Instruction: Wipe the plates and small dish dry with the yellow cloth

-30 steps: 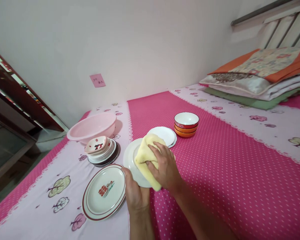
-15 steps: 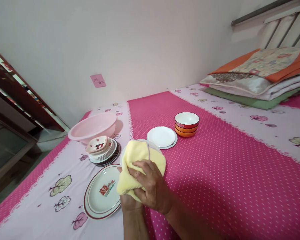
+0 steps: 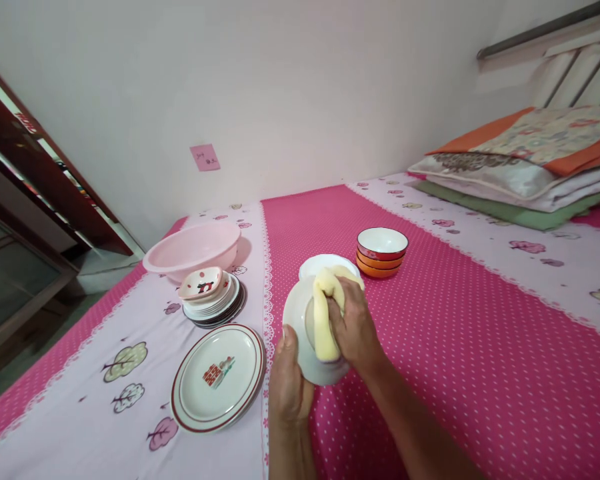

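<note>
My left hand (image 3: pixel 291 377) grips a white plate (image 3: pixel 300 360) by its left rim, thumb on the near face and the other fingers behind it. The plate is tilted up with a round raised ring showing in its middle. Bunched in my right hand (image 3: pixel 353 327) is a yellow cloth (image 3: pixel 325 320), pressed against that plate's right half. Just behind it, partly covered, white plates (image 3: pixel 313 267) lie on the bed. To the left sits a large plate with a brown-red rim (image 3: pixel 195 407) and a red print, apparently on top of another.
A pink basin (image 3: pixel 193 247) stands near the wall, with a stack of small dishes and plates (image 3: pixel 210 307) before it. Orange bowls (image 3: pixel 381 257) are stacked at the right. Folded bedding (image 3: pixel 525 167) lies far right on the pink bedspread (image 3: pixel 460 360).
Both hands, the plate and the cloth have moved right. The cloth spread over the plate before; now it is bunched on the right side and the plate's face shows.
</note>
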